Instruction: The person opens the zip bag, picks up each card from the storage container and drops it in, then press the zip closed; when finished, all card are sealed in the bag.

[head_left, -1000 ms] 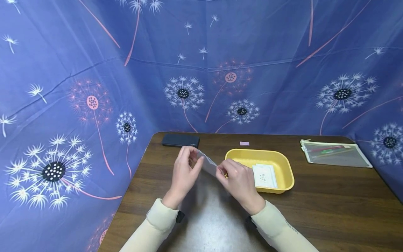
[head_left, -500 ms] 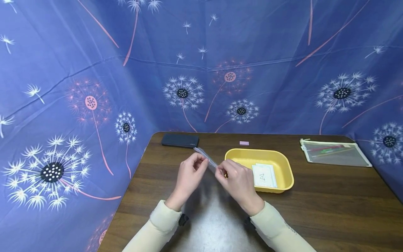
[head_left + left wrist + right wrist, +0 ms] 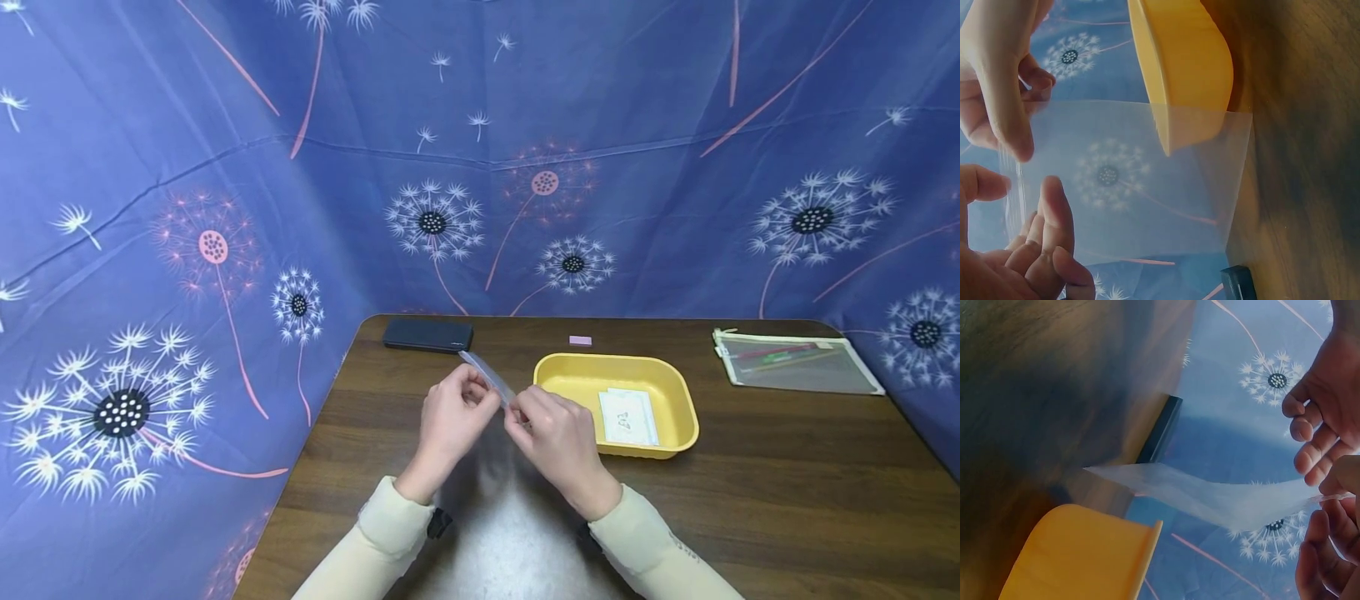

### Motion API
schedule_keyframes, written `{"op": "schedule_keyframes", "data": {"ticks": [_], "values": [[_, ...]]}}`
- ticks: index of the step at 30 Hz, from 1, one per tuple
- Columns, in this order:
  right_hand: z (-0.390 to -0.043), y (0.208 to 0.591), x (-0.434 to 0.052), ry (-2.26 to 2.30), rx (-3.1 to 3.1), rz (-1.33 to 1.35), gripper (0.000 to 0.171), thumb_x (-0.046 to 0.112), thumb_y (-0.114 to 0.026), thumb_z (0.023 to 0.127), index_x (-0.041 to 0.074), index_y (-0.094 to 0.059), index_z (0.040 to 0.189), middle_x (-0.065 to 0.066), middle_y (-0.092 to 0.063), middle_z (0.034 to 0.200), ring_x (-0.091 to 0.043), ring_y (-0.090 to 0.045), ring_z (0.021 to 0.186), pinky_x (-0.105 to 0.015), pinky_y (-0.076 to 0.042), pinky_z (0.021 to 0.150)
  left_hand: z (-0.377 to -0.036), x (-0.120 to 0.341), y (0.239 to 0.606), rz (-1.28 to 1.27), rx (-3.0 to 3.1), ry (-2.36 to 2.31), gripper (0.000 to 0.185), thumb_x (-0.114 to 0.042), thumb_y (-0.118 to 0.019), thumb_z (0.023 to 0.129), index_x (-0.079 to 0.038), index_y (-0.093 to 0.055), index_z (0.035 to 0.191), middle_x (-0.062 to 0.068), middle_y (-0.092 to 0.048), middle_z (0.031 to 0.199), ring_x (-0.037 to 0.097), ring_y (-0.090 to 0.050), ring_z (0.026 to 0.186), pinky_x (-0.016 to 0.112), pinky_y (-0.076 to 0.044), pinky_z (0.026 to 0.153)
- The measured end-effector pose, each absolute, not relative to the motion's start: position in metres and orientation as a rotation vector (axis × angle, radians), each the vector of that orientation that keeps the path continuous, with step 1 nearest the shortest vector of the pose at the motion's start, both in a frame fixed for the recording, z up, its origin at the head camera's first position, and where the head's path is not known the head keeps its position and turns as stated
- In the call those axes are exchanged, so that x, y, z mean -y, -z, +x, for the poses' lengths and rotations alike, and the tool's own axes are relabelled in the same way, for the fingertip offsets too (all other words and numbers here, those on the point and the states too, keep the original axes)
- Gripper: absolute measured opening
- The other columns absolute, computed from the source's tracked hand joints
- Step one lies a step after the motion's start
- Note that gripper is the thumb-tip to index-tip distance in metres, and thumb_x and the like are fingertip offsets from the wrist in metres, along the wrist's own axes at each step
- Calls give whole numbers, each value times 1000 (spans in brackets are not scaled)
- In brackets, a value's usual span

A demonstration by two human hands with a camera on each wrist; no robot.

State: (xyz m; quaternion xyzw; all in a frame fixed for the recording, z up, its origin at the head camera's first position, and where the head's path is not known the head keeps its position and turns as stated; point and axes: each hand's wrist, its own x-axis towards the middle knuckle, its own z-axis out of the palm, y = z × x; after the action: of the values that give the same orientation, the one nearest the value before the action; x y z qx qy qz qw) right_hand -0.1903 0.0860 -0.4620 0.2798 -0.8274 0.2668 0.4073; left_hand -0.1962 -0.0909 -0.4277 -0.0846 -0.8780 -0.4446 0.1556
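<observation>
A clear, thin plastic zip bag [image 3: 1141,187] hangs above the table, its ridged strip along the edge nearest the hands. My right hand [image 3: 555,433] pinches that strip between thumb and fingers; the thumb [image 3: 1013,125] lies over it in the left wrist view. My left hand [image 3: 453,417] is at the same edge, its thumb tip right at the strip and its fingers loosely bent. A gap shows between left thumb and index finger. In the right wrist view the bag sags out from the right fingertips, with the left hand's fingers [image 3: 1313,437] above it.
A yellow tray [image 3: 678,400] holding white printed papers [image 3: 628,417] stands just right of the hands. Behind are a black case [image 3: 427,335] and a small pink block [image 3: 580,341]. A mesh pouch [image 3: 802,367] with coloured pens lies at the right. Patterned blue cloth surrounds the table.
The left hand has come right and slightly down, nearer the right hand. The bag has turned to a narrow strip in the head view. The right hand has shifted slightly left.
</observation>
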Motion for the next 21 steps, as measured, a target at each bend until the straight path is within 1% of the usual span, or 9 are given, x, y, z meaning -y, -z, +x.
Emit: {"op": "schedule_keyframes", "data": {"ticks": [5, 7, 9, 11, 15, 18, 21], "values": [[-189, 465, -81, -681, 2085, 718, 14, 13, -72, 84, 16, -61, 76, 7, -51, 67, -8, -43, 49, -22, -32, 41, -195, 91, 429, -255, 2518, 1295, 7, -20, -69, 83, -18, -67, 90, -20, -66, 64, 4, -58, 51, 28, -44, 52], [-188, 466, -79, -696, 2085, 721, 12, 14, -74, 85, 15, -64, 78, 7, -54, 69, -8, -47, 51, -23, -35, 41, -195, 92, 429, -247, 2495, 1307, 5, -17, -68, 83, -16, -69, 89, -20, -66, 63, 3, -59, 52, 27, -45, 52], [-187, 466, -78, -717, 2101, 727, 11, 19, -78, 85, 15, -68, 83, 6, -60, 74, -9, -52, 54, -25, -39, 42, -195, 92, 428, -239, 2472, 1310, 5, -14, -67, 83, -14, -70, 87, -19, -66, 64, 2, -60, 53, 27, -46, 52], [-187, 466, -77, -742, 2127, 741, 18, 25, -84, 84, 14, -71, 91, 6, -65, 81, -8, -56, 59, -27, -43, 45, -195, 93, 427, -227, 2454, 1297, 5, -13, -66, 84, -14, -71, 86, -19, -67, 64, 0, -61, 53, 27, -47, 53], [-186, 466, -80, -814, 2217, 796, 42, 35, -93, 77, 14, -72, 106, 7, -68, 97, -7, -63, 71, -27, -50, 52, -193, 95, 424, -229, 2438, 1216, 6, -12, -66, 85, -15, -72, 86, -18, -69, 67, -2, -59, 52, 28, -47, 53], [-185, 464, -85, -958, 2302, 865, 51, 30, -95, 76, 13, -70, 117, 6, -67, 105, -9, -65, 81, -27, -54, 61, -192, 98, 422, -254, 2425, 1124, 8, -11, -67, 86, -16, -73, 87, -16, -69, 69, -2, -57, 53, 28, -47, 54], [-185, 462, -90, -1180, 2367, 907, 48, 16, -91, 82, 11, -68, 124, 1, -68, 106, -10, -65, 87, -30, -57, 66, -190, 100, 422, -280, 2410, 1062, 9, -10, -68, 88, -16, -74, 88, -15, -68, 69, -1, -56, 54, 28, -46, 53]]}}
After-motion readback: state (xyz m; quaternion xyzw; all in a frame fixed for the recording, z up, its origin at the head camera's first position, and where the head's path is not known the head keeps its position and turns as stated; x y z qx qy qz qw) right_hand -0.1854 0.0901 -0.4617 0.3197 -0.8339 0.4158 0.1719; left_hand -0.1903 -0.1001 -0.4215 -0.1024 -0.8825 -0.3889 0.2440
